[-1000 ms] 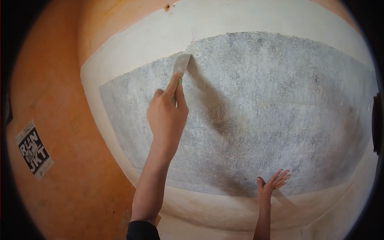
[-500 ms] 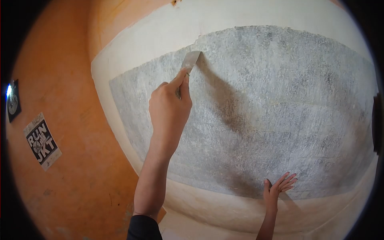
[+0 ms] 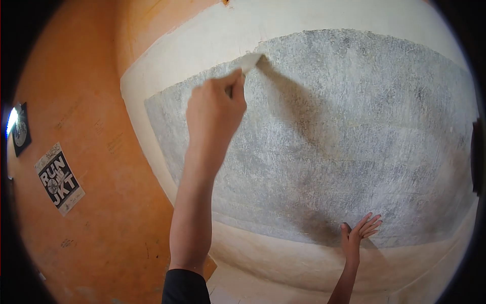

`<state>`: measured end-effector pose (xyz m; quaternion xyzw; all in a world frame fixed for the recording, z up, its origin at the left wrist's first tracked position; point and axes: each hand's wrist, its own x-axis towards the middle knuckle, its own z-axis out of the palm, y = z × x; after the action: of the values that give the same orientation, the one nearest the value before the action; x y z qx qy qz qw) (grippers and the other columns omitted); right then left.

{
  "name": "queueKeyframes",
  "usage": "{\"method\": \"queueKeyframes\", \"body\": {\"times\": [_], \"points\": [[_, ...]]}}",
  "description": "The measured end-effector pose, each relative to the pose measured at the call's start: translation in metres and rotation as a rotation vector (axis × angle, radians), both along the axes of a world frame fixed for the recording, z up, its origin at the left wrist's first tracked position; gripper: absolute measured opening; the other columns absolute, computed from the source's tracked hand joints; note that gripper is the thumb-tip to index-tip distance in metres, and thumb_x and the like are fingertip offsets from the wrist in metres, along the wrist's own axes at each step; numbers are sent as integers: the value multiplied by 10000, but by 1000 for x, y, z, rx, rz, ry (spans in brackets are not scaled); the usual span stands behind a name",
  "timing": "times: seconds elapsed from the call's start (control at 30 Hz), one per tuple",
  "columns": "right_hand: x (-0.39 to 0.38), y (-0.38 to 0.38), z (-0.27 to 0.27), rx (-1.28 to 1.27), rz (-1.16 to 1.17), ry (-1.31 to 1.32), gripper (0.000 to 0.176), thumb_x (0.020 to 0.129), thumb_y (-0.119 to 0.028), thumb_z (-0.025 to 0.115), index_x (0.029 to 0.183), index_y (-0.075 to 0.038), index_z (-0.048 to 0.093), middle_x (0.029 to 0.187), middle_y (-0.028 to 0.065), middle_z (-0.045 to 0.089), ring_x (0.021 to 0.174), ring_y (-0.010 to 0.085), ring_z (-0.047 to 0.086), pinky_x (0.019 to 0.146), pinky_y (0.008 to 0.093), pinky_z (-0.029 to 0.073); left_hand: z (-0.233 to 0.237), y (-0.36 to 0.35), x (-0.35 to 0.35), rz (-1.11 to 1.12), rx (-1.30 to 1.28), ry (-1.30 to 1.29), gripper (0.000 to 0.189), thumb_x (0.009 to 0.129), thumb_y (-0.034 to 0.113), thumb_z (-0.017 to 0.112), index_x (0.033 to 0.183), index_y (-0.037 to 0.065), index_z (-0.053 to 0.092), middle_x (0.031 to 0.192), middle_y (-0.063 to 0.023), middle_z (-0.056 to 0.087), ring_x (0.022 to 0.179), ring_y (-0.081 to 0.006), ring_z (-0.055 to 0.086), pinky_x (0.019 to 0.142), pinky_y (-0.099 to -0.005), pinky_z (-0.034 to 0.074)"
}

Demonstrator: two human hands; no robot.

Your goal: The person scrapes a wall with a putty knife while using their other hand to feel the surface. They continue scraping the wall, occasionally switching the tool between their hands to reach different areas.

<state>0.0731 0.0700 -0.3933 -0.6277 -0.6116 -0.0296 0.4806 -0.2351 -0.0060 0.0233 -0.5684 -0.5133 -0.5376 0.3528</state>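
One flat-bladed scraper (image 3: 250, 61) is observed in the upper centre of the frame, its metal blade at the upper edge of a rough grey wall patch (image 3: 405, 111), close to the step in that edge. The left hand (image 3: 215, 109), left of centre, is closed around the tool's handle, which is mostly hidden by the fingers; the forearm rises from a dark sleeve (image 3: 185, 286) at the bottom. The blade is slightly blurred, and firm contact with the surface cannot be confirmed. The right hand (image 3: 358, 237), at lower right, is open with fingers spread over the patch's lower margin and holds no tool; whether the palm touches cannot be told. A smooth white band (image 3: 197, 50) borders the patch above. An orange wall (image 3: 101, 213) occupies the left side, bearing a "RUN JKT" poster (image 3: 59, 178) and, above it at the far left, a dark poster (image 3: 21, 129).
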Motion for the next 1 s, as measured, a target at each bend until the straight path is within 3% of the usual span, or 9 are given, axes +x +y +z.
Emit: {"method": "queueKeyframes", "body": {"times": [0.17, 0.37, 0.57, 0.67, 0.73, 0.9, 1.0], "points": [[10, 1, -14, -29, 63, -60, 1054, 964, -614, 508, 1578, -8, -98, 1601, 288, -253, 1447, 469, -315, 1120, 636, -204, -6, 12, 10, 11, 56, -135, 239, 970, 249, 620, 1116, 135, 771, 723, -172, 698, 646, -331, 688, 604, -400, 525], [5, -2, -19, -53, 109, -16, 1063, 960, -650, 478, 1576, 5, -89, 1598, 295, -253, 1443, 478, -316, 1114, 645, -202, -20, 8, -2, 22, -23, -83, 255, 977, 266, 610, 1141, 145, 763, 725, -169, 699, 654, -329, 686, 603, -403, 520], [6, -1, -26, -33, 77, -67, 1095, 944, -667, 494, 1573, 7, -97, 1584, 317, -265, 1431, 490, -329, 1114, 648, -199, -6, 4, -5, 27, -49, -89, 263, 981, 276, 605, 1154, 152, 760, 712, -163, 695, 643, -317, 679, 591, -395, 515], [5, 2, -24, -76, 103, -19, 1107, 937, -642, 534, 1572, 9, -96, 1581, 319, -269, 1427, 493, -334, 1115, 650, -194, -8, 5, 6, 4, -62, -126, 290, 970, 307, 630, 1149, 116, 754, 814, -212, 716, 733, -303, 715, 700, -378, 531], [7, 5, -30, -5, 66, -87, 1104, 933, -590, 581, 1581, -14, -102, 1599, 274, -278, 1446, 453, -330, 1123, 629, -195, -4, 9, 6, -4, -19, -105, 287, 973, 303, 627, 1150, 117, 754, 812, -212, 717, 737, -301, 718, 700, -380, 533], [5, 3, -27, 16, 74, -61, 1086, 943, -510, 618, 1580, -14, -108, 1597, 276, -280, 1441, 458, -336, 1115, 636, -201, -10, 8, 10, 32, -39, -29, 282, 979, 286, 619, 1154, 109, 751, 822, -208, 724, 753, -291, 727, 702, -384, 536], [6, 5, -29, 42, 63, -86, 1092, 940, -487, 637, 1578, -13, -112, 1595, 275, -283, 1441, 459, -337, 1114, 638, -202, -7, 11, 16, 5, -9, -150, 273, 980, 271, 616, 1152, 109, 752, 823, -203, 727, 741, -291, 724, 703, -373, 538]]}}
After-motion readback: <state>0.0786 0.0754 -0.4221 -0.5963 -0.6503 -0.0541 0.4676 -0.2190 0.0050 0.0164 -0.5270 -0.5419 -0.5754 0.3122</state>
